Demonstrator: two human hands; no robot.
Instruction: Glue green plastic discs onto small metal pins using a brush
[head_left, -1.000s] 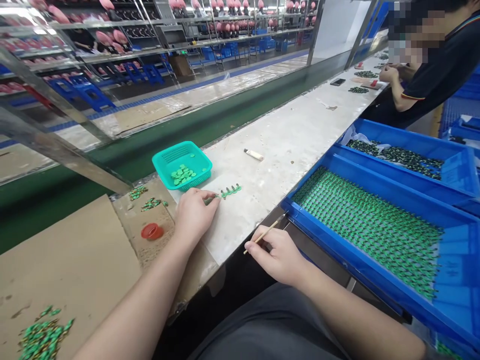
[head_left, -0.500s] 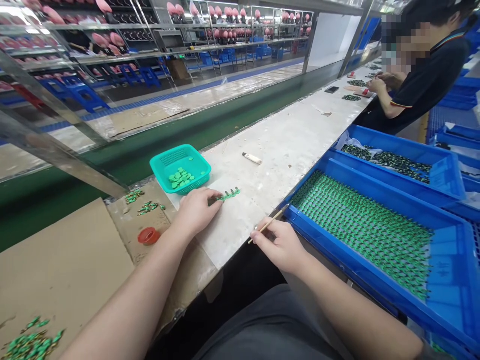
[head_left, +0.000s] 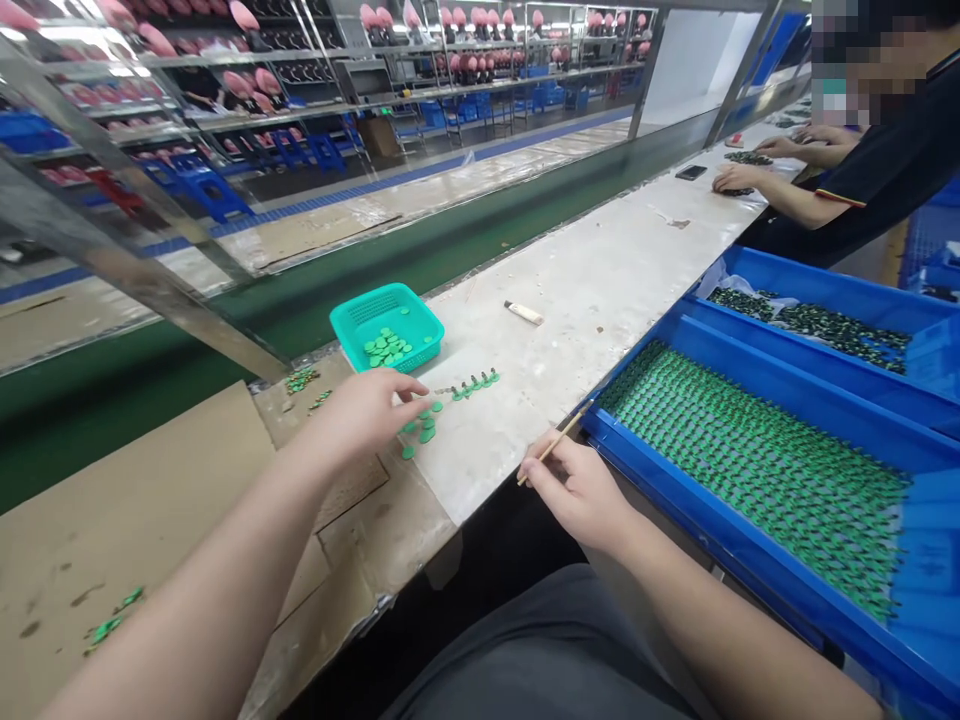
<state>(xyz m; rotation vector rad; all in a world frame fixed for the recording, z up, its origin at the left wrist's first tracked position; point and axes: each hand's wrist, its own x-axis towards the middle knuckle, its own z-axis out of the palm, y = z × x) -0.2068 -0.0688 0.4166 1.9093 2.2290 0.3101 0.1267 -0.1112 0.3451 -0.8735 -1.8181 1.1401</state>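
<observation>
My left hand hovers low over the near edge of the white table sheet, its thumb and fingers apart with nothing visible between them. Under and beside it lie loose flat green discs. Just past its fingertips runs a short row of green discs with small dark upright pieces. My right hand is closed around a thin wooden stick, perhaps a fine brush. The stick's darker end points up and away, towards a blue crate. A teal basket holding more green discs stands beyond my left hand.
A blue crate at right carries many rows of green pieces; another blue crate behind holds dark pieces. A small whitish tube and a phone lie on the table. A co-worker's hands work farther along. Cardboard covers the left.
My left hand has drawn back from the row, uncovering loose green discs. My right hand keeps the stick. The view has shifted, and the red cap is out of sight. The co-worker's hands have separated.
</observation>
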